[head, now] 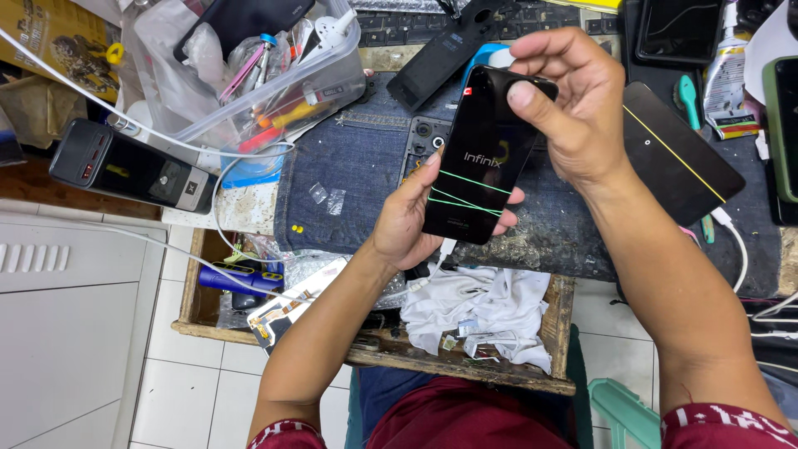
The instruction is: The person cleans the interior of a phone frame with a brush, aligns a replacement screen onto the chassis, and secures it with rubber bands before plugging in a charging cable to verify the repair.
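Head view: above the denim mat (349, 166), left hand (407, 220) cradles the black phone (478, 162), right hand (573, 104) pinching its top; the cracked, green-lined screen could lift or slip if squeezed.

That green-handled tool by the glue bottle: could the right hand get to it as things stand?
Probably not at once: the right hand is busy pinching the top of the black phone. The green-handled tool lies close beside it, with nothing in between.
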